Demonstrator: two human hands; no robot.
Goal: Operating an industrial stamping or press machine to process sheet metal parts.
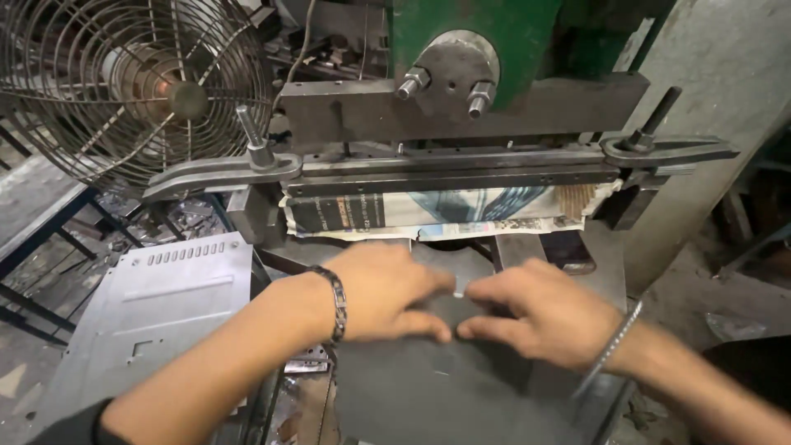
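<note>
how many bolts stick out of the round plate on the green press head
2. One bolt sits at the lower left of the round plate, the other bolt at its lower right. More may be hidden higher up, out of view.

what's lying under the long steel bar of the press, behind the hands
Folded newspaper lies under the steel bar, its printed front edge hanging out. How far back it reaches is covered by the bar. In front, the left hand and right hand press a dark metal sheet.
</note>
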